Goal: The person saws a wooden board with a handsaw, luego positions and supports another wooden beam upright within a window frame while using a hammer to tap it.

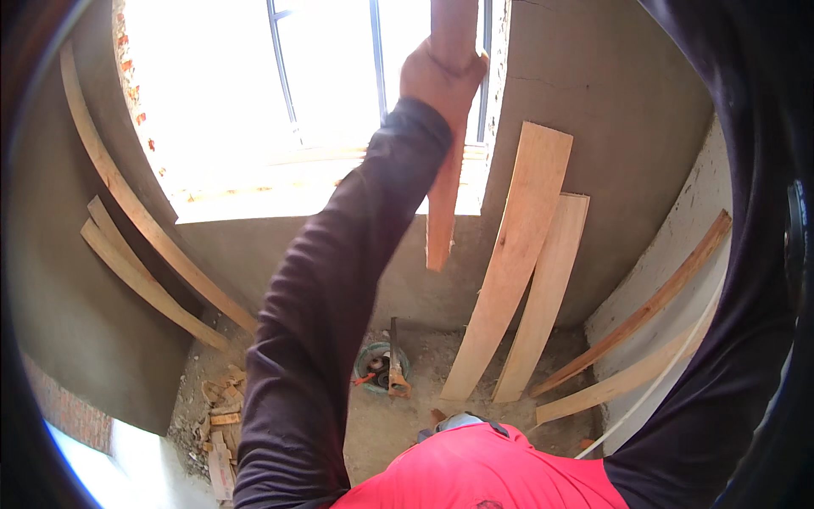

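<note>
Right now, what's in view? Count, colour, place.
Walls: several, grey, around
Floor: 1, grey, below
Window: 1, bright, ahead
Held board: 1, brown, before window
Left boards: 3, tan, left wall
Middle boards: 2, tan, right of window
Right boards: 2, brown, right wall
Thin strip: 1, pale, right
Bucket: 1, greenish, floor
Likely saw: 1, brown, at bucket
Scrap wood: several, tan, floor left
Shirt: 1, pink, bottom
Sleeves: 2, black, both sides
Left hand: 1, bare, top centre, gripping held board
</note>
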Motion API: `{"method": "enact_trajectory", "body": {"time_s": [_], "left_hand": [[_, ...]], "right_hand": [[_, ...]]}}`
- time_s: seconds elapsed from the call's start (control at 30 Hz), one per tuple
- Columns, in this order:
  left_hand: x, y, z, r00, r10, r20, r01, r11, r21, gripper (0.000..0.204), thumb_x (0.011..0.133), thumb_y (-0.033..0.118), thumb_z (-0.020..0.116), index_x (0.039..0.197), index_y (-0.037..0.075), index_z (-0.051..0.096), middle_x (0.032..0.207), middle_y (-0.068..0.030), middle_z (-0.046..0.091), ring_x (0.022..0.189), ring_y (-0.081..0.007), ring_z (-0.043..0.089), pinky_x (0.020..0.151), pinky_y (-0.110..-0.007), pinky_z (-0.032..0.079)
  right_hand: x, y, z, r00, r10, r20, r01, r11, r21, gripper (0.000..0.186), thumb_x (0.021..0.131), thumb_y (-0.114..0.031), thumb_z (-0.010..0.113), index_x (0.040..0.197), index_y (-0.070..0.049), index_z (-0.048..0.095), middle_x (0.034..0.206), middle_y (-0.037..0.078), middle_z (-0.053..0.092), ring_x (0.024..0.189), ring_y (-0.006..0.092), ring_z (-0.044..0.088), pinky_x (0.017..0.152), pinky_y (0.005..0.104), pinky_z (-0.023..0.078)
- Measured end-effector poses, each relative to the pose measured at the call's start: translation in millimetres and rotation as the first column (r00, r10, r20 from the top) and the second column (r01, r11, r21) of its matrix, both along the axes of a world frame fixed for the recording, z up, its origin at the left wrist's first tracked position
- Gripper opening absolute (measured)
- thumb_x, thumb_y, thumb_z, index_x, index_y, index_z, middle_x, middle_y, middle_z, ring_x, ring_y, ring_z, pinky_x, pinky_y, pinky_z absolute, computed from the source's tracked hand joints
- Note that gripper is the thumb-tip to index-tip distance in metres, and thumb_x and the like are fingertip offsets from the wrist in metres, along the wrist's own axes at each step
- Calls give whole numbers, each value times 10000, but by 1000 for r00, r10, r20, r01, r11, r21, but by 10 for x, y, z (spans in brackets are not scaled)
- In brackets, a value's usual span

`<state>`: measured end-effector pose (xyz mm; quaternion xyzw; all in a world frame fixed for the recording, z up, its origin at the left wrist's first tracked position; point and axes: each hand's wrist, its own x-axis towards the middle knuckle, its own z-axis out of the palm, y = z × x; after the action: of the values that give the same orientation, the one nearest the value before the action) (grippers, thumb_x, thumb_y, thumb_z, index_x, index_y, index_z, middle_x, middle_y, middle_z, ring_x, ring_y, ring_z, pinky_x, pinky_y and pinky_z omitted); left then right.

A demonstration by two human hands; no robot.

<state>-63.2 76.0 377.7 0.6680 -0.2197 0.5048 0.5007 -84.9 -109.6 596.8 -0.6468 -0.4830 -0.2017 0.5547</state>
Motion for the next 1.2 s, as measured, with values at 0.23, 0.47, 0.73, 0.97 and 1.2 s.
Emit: {"method": "enact_trajectory", "body": {"time_s": [0.23,0.47,0.73,0.97,1.2], "left_hand": [[782,425,382,991,135,0,-135,990,52,287,764,197,655,923,-33,587,752,-189,636,695,-336,618,663,-395,492],[2079,1136,58,997,77,-31,-75,996,44,324,795,191,631,1029,-19,554,861,-218,626,822,-375,621,721,-419,489],[2255,879,203,877,473,-78,-450,869,206,318,818,249,635,1040,29,573,902,-191,653,899,-366,635,795,-421,496],[2806,1164,70,885,462,-60,-450,881,147,335,787,235,663,1047,37,590,902,-179,676,899,-354,658,809,-422,512],[3009,1201,157,903,409,-130,-386,907,170,412,801,292,651,1130,71,540,949,-211,643,924,-401,623,791,-469,498]], "right_hand": [[706,741,22,899,-271,343,264,962,68,629,796,-295,712,1256,-19,383,1005,168,614,886,299,630,770,370,508],[1578,1627,368,694,-497,521,365,867,339,701,763,-274,752,1273,-10,350,1053,203,625,961,339,635,834,386,501],[2241,1681,449,819,-384,427,287,918,275,681,791,-280,708,1320,-59,340,1111,198,615,1037,362,611,913,391,479],[2541,1903,78,836,-459,299,458,885,79,892,811,-467,636,1385,117,283,956,260,656,1015,370,622,921,382,471],[2936,1759,-281,622,-604,499,663,745,76,801,850,-470,603,1354,106,368,1155,273,596,1159,371,540,996,415,420]]}}
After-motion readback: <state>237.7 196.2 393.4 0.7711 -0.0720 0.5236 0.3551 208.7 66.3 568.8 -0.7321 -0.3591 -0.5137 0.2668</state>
